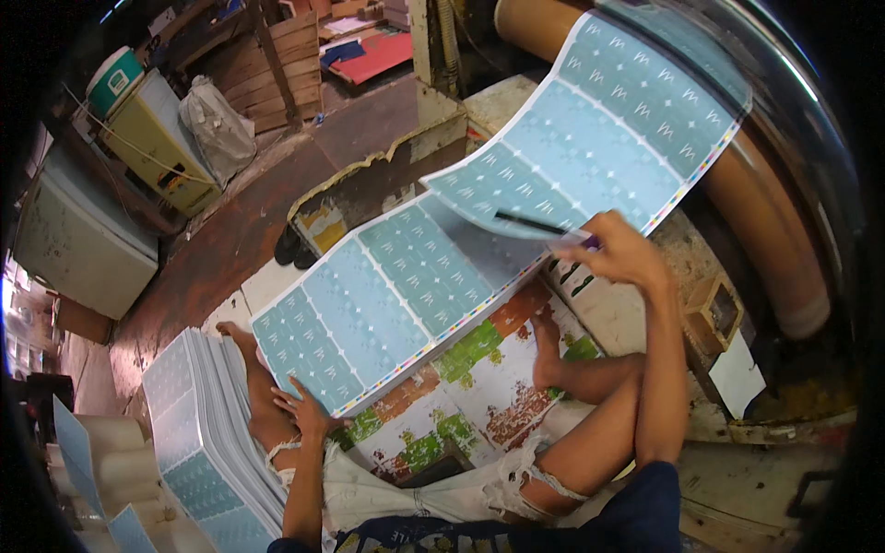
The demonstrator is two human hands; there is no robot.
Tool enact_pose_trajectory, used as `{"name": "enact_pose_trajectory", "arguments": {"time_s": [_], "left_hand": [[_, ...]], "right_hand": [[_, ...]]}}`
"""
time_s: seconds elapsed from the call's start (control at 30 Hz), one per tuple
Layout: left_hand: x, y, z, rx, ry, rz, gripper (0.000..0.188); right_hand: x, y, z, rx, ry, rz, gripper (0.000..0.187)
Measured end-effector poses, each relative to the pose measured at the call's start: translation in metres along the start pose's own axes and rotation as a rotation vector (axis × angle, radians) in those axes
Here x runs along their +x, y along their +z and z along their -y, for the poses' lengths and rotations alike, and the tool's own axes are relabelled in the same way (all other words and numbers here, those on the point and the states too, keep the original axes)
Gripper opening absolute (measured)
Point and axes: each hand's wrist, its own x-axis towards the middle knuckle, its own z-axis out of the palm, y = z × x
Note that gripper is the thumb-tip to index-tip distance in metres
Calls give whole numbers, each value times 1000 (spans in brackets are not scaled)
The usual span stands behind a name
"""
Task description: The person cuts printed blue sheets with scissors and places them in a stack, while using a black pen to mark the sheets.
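Note:
My right hand (622,251) is closed around the grip of a thin dark knife (539,223). Its long narrow blade points left over the patterned sheet. A blue-green printed paper web (636,120) curves down from a roller and ends in a raised edge above the blade. Below it lies a printed sheet (369,300) of the same pattern, on a long stack across my legs. At that sheet's near left corner, my left hand (302,412) rests with fingers spread on the edge. Whether the web and sheet still join behind the blade, I cannot tell.
A thick pile of printed sheets (198,433) stands at my left. Brown rollers (770,249) are at the right, beside a small wooden box (713,313). Farther left are a cabinet (88,240), a yellowish machine (161,138) and a white sack (217,124).

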Motion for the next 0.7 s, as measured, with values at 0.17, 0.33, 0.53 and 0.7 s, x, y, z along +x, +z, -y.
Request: {"name": "enact_pose_trajectory", "arguments": {"time_s": [0.17,0.33,0.53,0.7], "left_hand": [[-10,-17,-65,-481,328,13,129],[-76,-91,-248,-1941,174,1033,64],[-92,-117,-319,-1816,105,820,50],[-92,-115,-329,-1830,42,785,53]], "right_hand": [[6,12,40,-34,-111,345,28],[-7,10,60,-11,-118,528,28],[-5,-10,61,8,-171,681,32],[7,-64,-25,231,-23,441,41]]}}
